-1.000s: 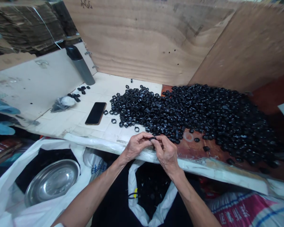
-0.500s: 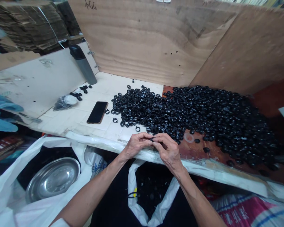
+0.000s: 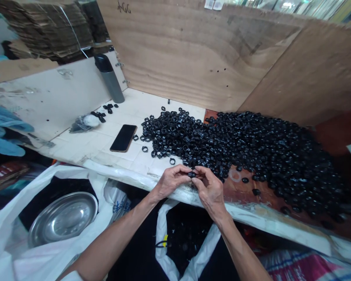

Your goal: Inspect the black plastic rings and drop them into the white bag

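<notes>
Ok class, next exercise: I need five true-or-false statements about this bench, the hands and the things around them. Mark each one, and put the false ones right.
1. The left hand and right hand meet at a small black part. True.
2. The phone lies to the right of the black pile. False: the phone lies to the left of the pile, as the camera sees it.
3. The bottle stands farther back on the bench top than the phone. True.
4. The metal bowl sits on the bench top. False: the metal bowl is below it, in the mouth of a white sack.
5. The black pile spreads over both the white and the reddish surface. True.
</notes>
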The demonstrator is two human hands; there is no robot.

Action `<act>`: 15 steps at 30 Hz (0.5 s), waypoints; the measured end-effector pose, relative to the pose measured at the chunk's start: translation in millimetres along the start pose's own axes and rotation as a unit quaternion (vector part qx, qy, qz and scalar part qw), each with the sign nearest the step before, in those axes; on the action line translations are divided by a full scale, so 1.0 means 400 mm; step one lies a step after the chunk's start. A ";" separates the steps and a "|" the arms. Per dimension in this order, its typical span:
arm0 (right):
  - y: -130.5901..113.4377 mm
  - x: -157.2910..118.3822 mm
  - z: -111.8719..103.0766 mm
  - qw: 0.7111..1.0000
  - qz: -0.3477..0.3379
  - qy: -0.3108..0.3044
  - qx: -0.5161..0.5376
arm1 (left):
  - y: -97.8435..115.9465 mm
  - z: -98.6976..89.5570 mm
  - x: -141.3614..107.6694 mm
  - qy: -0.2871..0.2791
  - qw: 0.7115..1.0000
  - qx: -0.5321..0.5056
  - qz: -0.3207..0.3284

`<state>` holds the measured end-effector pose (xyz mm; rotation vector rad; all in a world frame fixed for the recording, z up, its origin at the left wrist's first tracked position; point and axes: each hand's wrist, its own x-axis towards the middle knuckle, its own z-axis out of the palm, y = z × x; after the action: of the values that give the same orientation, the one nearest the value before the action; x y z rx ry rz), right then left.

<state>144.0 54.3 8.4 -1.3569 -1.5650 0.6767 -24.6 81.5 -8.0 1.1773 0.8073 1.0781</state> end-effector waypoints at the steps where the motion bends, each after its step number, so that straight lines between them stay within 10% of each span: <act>1: 0.005 -0.002 0.003 1.000 -0.004 0.006 -0.007 | 0.001 0.000 -0.001 -0.001 1.000 0.001 0.000; 15: -0.011 -0.008 -0.022 0.994 -0.044 -0.056 -0.084 | 0.006 0.003 -0.002 -0.020 0.995 0.077 0.061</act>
<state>149.8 48.7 14.9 -1.3819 -1.7938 0.5864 -24.3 80.5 -5.4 1.3887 0.8058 1.1027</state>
